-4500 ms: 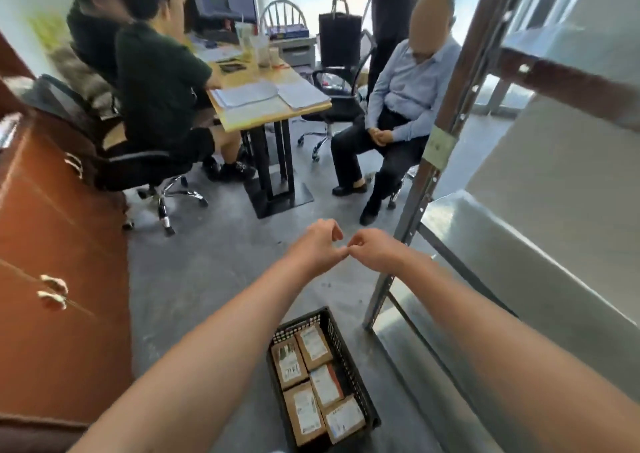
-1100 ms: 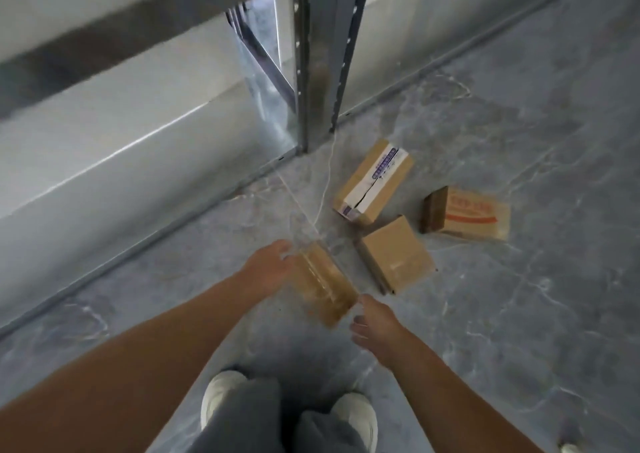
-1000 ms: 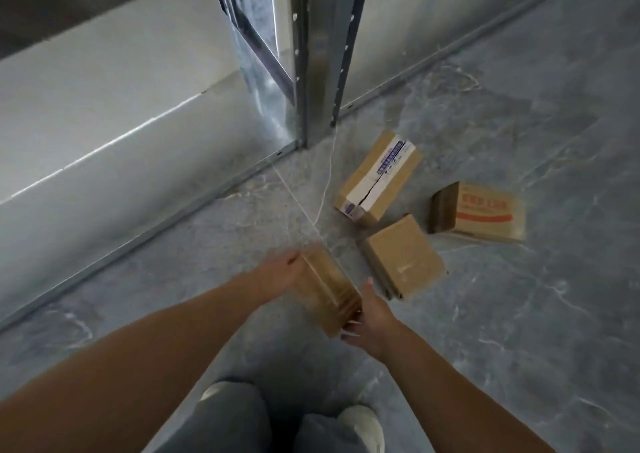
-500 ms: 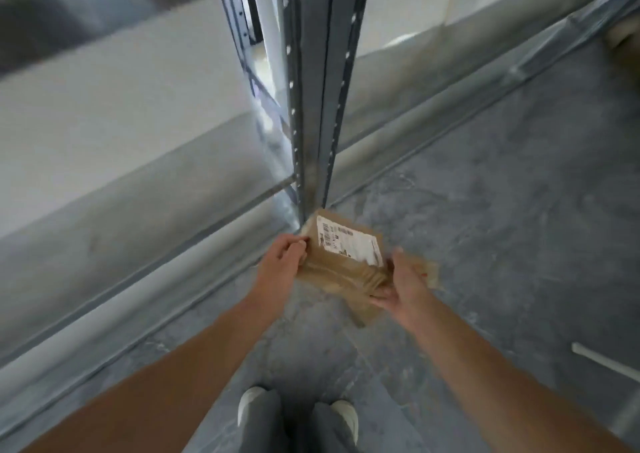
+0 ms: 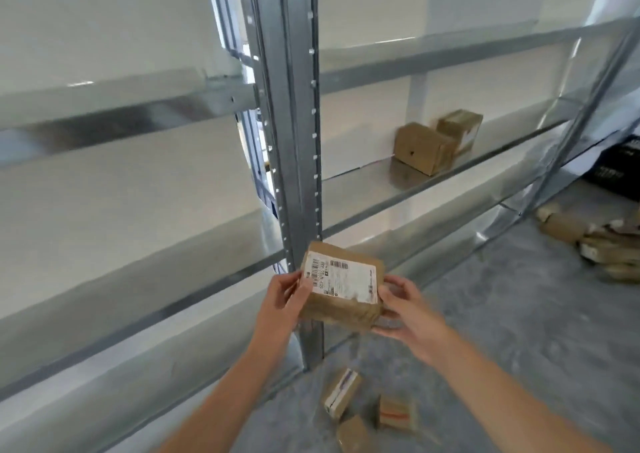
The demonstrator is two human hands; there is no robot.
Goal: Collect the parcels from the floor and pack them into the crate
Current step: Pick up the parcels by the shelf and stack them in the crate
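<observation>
At 6 o'clock, your left hand (image 5: 282,297) and right hand (image 5: 408,310) pinched the parcel (image 5: 341,290) by its ends; likely light, stiff.

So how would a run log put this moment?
parcel held at shelf upright | left hand, right hand grip its ends | three more parcels lie below

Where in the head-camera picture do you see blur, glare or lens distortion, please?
Head view: the labelled parcel is the sharpest thing, its barcodes visible but its print unreadable. Head view: the left shelf beam is smeared by motion blur and carries glare streaks. Head view: the parcels on the floor at the bottom edge are soft, and the wide lens slants the shelf lines.
</observation>
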